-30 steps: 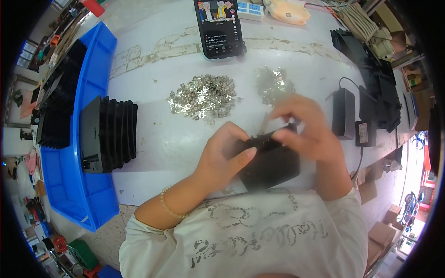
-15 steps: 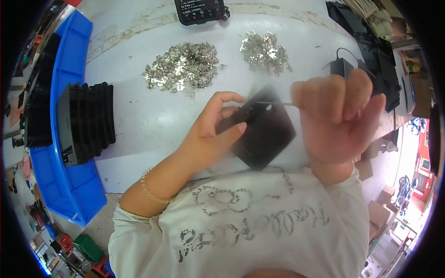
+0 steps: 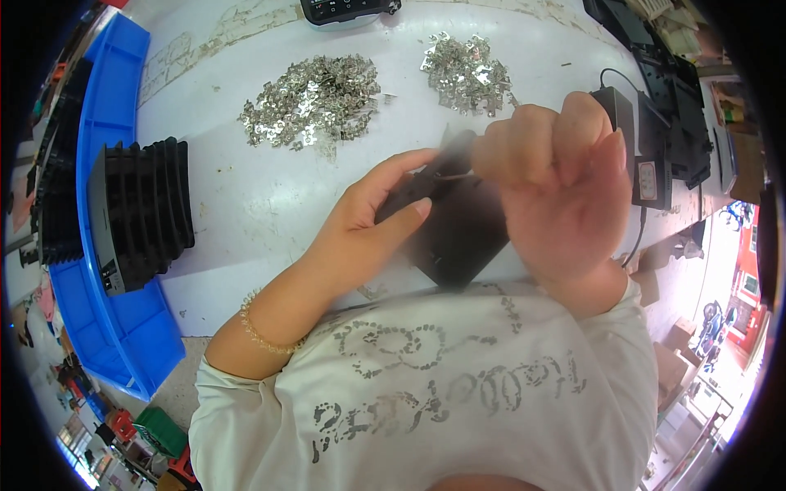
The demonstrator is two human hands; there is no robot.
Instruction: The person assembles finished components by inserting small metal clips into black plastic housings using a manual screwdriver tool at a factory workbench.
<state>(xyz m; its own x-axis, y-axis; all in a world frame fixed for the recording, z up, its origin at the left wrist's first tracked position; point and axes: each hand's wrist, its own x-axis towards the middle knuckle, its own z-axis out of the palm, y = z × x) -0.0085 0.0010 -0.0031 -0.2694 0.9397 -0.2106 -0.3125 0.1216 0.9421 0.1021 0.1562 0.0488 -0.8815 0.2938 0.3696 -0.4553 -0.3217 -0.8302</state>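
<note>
A dark flat plastic case (image 3: 460, 237) is tilted in front of me, its upper part blurred. My left hand (image 3: 367, 219) grips its left edge, thumb on the near face and fingers behind. My right hand (image 3: 565, 184) is curled closed above the case's right side and smeared a little by motion. A thin metal rod (image 3: 455, 177) sticks out leftward from its fingers, across the upper part of the case. The rod's other end is hidden in the fist, so its kind does not show. Whether its tip touches the case I cannot tell.
Two piles of small shiny metal pieces, one larger (image 3: 311, 102) and one smaller (image 3: 467, 74), lie beyond my hands. A blue crate (image 3: 115, 106) and a row of black cases (image 3: 147, 213) stand left. A black box with a cable (image 3: 651, 180) is right; a phone-like device (image 3: 348, 10) is at the far edge.
My right hand has moved left and slightly up with the rod, now covering more of the case's right side. My left hand keeps its hold. The whole view has shifted slightly.
</note>
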